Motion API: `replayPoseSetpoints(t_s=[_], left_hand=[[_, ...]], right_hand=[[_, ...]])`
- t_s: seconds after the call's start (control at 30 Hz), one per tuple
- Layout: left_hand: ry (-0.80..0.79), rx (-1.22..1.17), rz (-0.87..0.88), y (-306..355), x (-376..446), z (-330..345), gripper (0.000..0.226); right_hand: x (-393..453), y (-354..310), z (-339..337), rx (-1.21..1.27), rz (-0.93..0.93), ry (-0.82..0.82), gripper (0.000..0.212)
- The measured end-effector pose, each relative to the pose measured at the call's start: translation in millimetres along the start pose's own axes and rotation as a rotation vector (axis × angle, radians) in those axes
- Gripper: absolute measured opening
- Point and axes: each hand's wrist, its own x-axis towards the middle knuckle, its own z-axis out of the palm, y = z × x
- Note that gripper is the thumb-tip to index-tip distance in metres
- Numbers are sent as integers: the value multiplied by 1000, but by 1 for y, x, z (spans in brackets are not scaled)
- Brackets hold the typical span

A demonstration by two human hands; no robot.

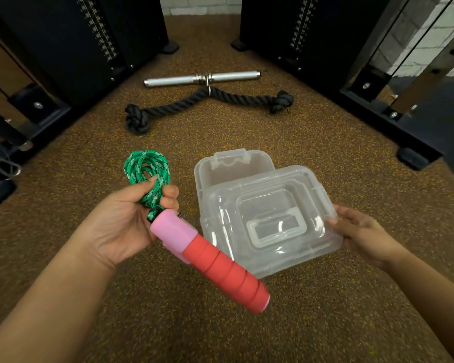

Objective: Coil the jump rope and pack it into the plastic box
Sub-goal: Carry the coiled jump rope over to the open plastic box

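My left hand (121, 224) grips the jump rope: its green braided cord (147, 166) is coiled in loops above my fingers, and its pink and red handle (212, 260) sticks out down and to the right. A second handle seems to lie behind the first. The clear plastic box (215, 171) stands on the floor just right of the rope. Its clear lid (270, 221) lies tilted across the box's near part, leaving the far part uncovered. My right hand (359, 231) holds the lid by its right edge.
Brown speckled rubber floor (220, 323) all around. Beyond the box lie a black knotted rope attachment (207, 100) and a short metal bar (202, 78). Black gym machine frames stand at the left (63, 48) and right (325, 48), with feet reaching toward the middle.
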Motion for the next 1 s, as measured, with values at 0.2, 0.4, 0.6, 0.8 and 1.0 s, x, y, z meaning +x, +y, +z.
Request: replayPoseSetpoints(t_s=[0.2, 0.4, 0.6, 0.8, 1.0], left_hand=[[-27, 21, -51, -5, 6, 4, 40], [1, -19, -86, -14, 17, 15, 37], [31, -66, -101, -24, 32, 27, 30], [15, -119, -109, -32, 50, 30, 63], [120, -150, -96, -38, 62, 46, 19]], right_hand=[[-4, 1, -19, 263, -31, 14, 33], [-3, 4, -35, 585, -44, 106, 44], [-8, 34, -63, 852, 12, 469, 46], [-20, 78, -33, 624, 186, 569, 26], [-7, 111, -8, 453, 358, 542, 22]])
